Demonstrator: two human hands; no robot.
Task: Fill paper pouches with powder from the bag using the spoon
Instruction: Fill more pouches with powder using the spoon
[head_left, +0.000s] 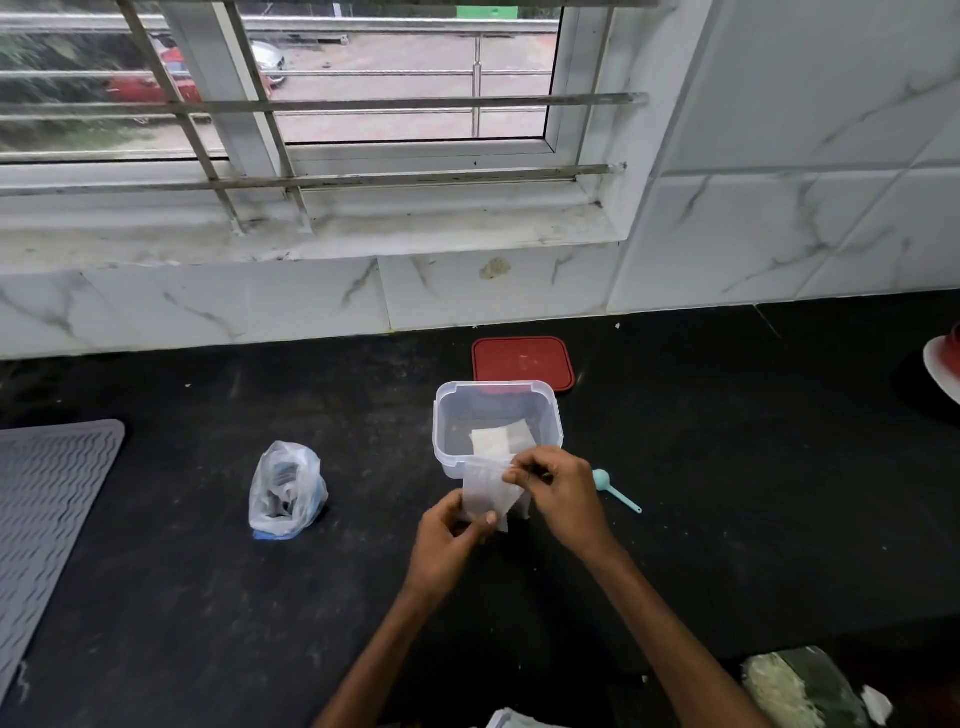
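while the left hand (451, 535) and right hand (560, 493) are pinching the paper pouch (483, 491) before the clear container (445, 415), the teal spoon (617, 492) is lying just right of the right hand, bowl end nearer; the plastic bag (285, 491) is sitting farther left.

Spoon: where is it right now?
Head view: the teal spoon lies untouched on the black counter, right of the clear container and just past the right hand. Both that hand and the left hand hold the paper pouch.
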